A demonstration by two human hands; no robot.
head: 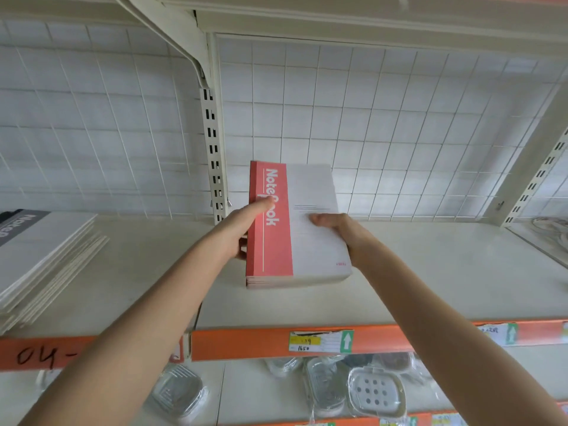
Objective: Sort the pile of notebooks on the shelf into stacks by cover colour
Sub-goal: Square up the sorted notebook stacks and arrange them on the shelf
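Your left hand grips the spine side of the stack of red-banded notebooks, thumb on the cover and fingers curled round its edge. Your right hand clamps the right edge the same way. The stack is at the middle of the shelf, seemingly resting on it. Grey-banded notebooks lie fanned at the far left.

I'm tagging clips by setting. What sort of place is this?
Most likely a shop, perhaps a general or stationery store: the orange shelf-edge strip carries a price label, a slotted upright and wire grid back the shelf, and packaged soap dishes lie below the red notebooks.
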